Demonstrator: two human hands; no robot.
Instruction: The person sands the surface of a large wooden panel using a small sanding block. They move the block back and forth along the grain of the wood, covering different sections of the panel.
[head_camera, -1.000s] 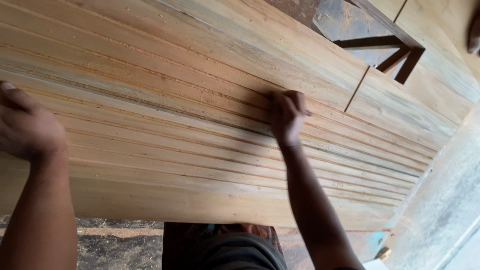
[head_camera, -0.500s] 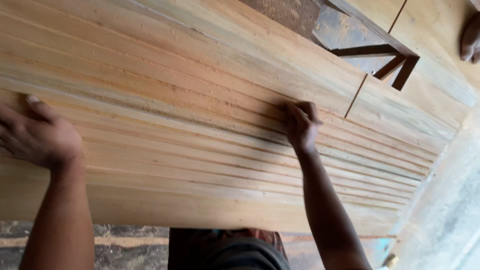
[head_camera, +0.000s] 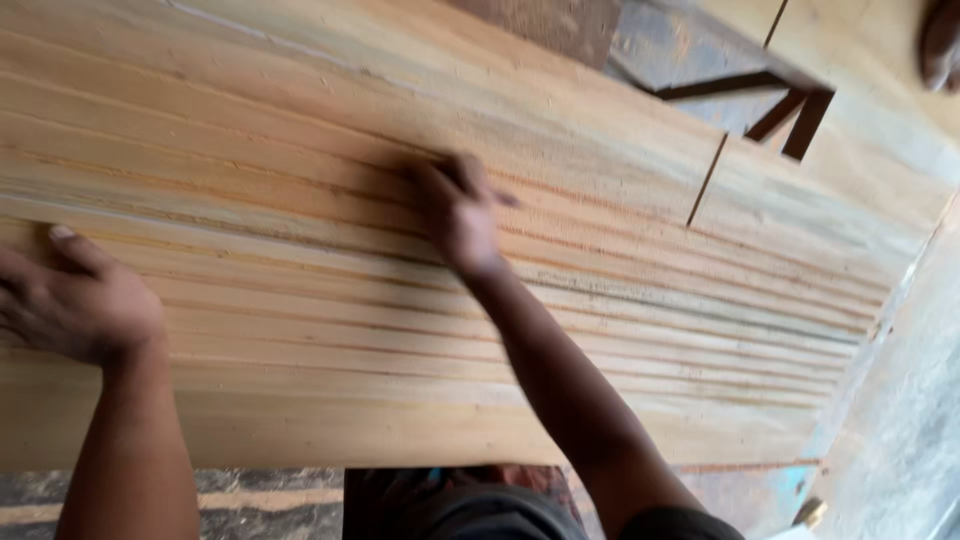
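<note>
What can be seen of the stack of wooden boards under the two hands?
The stack of wooden boards is pale yellowish timber with orange-brown and some greyish streaks. Long thin boards lie close together, their narrow edges forming parallel lines that run from the left to the lower right. A straight cut line crosses the upper boards on the right. The left hand rests on the stack at the left; the right hand presses its fingers near the middle. The picture is somewhat blurred.
</note>
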